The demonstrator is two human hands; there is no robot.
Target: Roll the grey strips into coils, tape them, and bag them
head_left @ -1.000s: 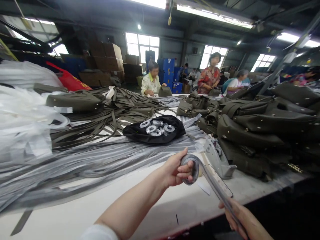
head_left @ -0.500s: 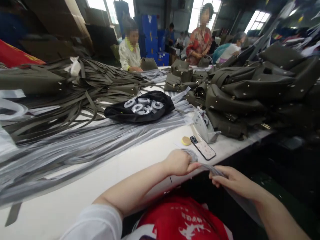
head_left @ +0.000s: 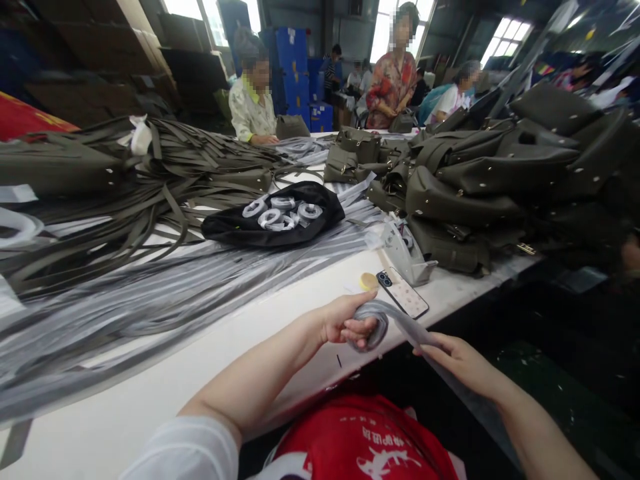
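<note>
A grey strap in a clear plastic sleeve [head_left: 406, 325] is partly wound into a coil around the fingers of my left hand [head_left: 353, 320], just above the table's front edge. My left thumb sticks out over the top of the coil. The strap's loose length passes through my right hand [head_left: 457, 360], pinched between thumb and fingers, and hangs down past the edge to the lower right. Just beyond my left hand lie a yellow round disc [head_left: 369, 281] and a phone in a patterned case [head_left: 403, 293].
A black cloth holder [head_left: 225, 227] with several coiled, wrapped straps [head_left: 270, 219] sits mid-table. Sleeved straps [head_left: 165, 293] and bare dark straps [head_left: 165, 193] spread left. Dark bags [head_left: 465, 187] are heaped right, behind a tape dispenser [head_left: 407, 257]. Co-workers [head_left: 255, 100] are across the table.
My left hand has rolled over, from back up to thumb up, so the coil around its fingers now shows. The strap between my hands is longer and stretched wider. The view has shifted slightly.
</note>
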